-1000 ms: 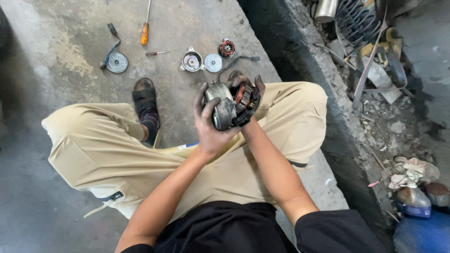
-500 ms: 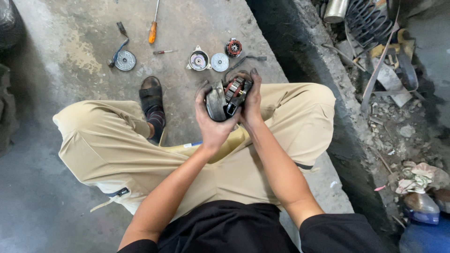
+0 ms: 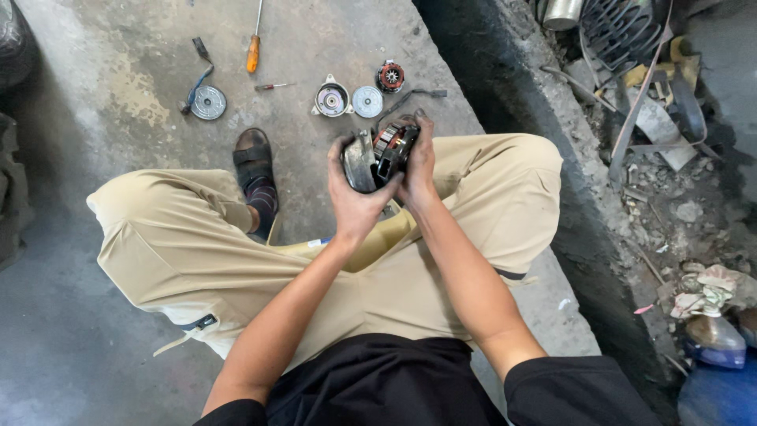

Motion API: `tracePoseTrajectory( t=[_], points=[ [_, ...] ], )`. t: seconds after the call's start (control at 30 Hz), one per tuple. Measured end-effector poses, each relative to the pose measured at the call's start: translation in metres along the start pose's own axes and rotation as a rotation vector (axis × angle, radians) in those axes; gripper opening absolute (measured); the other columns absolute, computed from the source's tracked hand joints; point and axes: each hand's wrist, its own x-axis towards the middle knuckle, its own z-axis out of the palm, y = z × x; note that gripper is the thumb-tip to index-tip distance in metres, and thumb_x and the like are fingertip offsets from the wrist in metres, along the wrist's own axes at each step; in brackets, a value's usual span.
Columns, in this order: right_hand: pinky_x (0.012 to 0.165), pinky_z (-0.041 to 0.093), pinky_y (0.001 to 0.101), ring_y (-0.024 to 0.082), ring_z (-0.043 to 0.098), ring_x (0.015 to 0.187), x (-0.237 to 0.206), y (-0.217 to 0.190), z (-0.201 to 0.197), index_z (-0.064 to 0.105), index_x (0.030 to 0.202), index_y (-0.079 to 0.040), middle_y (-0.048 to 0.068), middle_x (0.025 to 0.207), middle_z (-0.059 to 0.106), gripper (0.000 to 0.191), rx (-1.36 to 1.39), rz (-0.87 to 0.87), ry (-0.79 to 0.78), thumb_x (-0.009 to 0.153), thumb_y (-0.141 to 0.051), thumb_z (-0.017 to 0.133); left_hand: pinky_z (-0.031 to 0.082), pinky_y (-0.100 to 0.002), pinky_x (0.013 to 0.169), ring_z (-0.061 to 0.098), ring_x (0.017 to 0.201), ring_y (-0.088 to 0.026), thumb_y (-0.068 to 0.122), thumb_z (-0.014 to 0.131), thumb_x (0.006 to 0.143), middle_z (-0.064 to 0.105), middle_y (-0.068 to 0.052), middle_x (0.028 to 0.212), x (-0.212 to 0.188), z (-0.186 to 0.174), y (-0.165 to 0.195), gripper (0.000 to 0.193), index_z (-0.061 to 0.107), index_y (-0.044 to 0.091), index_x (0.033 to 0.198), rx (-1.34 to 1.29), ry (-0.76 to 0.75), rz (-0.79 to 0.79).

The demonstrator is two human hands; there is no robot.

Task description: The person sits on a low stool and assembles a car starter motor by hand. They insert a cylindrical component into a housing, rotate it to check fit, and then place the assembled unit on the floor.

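Observation:
I sit cross-legged on a concrete floor and hold a round metal motor part (image 3: 378,155) with copper windings above my lap. My left hand (image 3: 352,199) cups its silver housing from the left and below. My right hand (image 3: 418,167) grips the dark wound side, fingers over its top. Ahead on the floor lie a silver end cover (image 3: 331,100), a flat silver disc (image 3: 367,102), a small red and black rotor piece (image 3: 389,76) and a dark spanner (image 3: 412,99).
An orange-handled screwdriver (image 3: 254,46), a small red screwdriver (image 3: 274,86) and a pulley disc with a cable (image 3: 206,102) lie farther left. My sandalled foot (image 3: 254,162) rests on the floor. A dark trench (image 3: 505,87) and scrap, springs and rags (image 3: 631,47) lie to the right.
My hands have turned the motor part between them; the right hand now covers the wound side more from the top. The view has shifted slightly.

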Motion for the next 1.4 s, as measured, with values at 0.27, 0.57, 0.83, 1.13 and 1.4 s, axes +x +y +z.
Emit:
tracePoseTrajectory(
  t=[0.27,0.57,0.83,1.13,1.4],
  points=[
    [0.067,0.060,0.0359,0.022,0.068,0.068,0.001,-0.001,-0.005,0.066,0.097,-0.007,0.009,0.079,0.070,0.049,-0.030,0.086,0.020,0.091,-0.056,0.060,0.047,-0.039,0.115,0.060,0.128,-0.027,0.017,0.092,0.073,0.060,-0.016,0.135,0.003,-0.015,-0.011,0.085,0.047,0.002,0.143,-0.131,-0.109,0.034],
    [0.066,0.059,0.0374,0.024,0.068,0.067,-0.001,-0.014,-0.001,0.066,0.092,-0.008,0.010,0.078,0.070,0.053,0.033,0.167,-0.085,0.089,-0.060,0.062,0.045,-0.038,0.116,0.058,0.130,-0.026,0.017,0.090,0.078,0.060,-0.015,0.137,0.018,-0.029,-0.015,0.079,0.047,0.001,0.143,-0.112,-0.067,0.041],
    [0.094,0.058,0.0427,0.024,0.071,0.099,-0.011,-0.013,0.006,0.065,0.114,-0.002,0.013,0.108,0.073,0.060,0.027,0.142,-0.182,0.096,-0.058,0.057,0.046,-0.040,0.110,0.059,0.124,-0.029,0.024,0.097,0.067,0.060,-0.017,0.130,0.018,-0.025,0.004,0.087,0.050,0.000,0.136,0.138,-0.010,0.064],
    [0.104,0.055,0.0403,0.024,0.066,0.115,-0.021,-0.015,0.008,0.055,0.133,0.001,0.012,0.123,0.067,0.043,-0.121,0.079,-0.495,0.090,-0.003,0.064,0.045,-0.034,0.111,0.056,0.122,-0.021,0.014,0.085,0.085,0.057,-0.013,0.130,0.028,-0.032,-0.017,0.067,0.046,0.003,0.138,-0.150,0.048,-0.045],
    [0.096,0.057,0.0397,0.025,0.069,0.107,-0.023,-0.016,0.012,0.056,0.131,0.002,0.014,0.118,0.069,0.037,-0.031,0.160,-0.417,0.096,-0.008,0.063,0.047,-0.035,0.110,0.058,0.121,-0.022,0.016,0.087,0.083,0.060,-0.013,0.130,0.029,-0.034,-0.020,0.069,0.047,0.004,0.138,-0.089,0.036,-0.063]
  ],
)
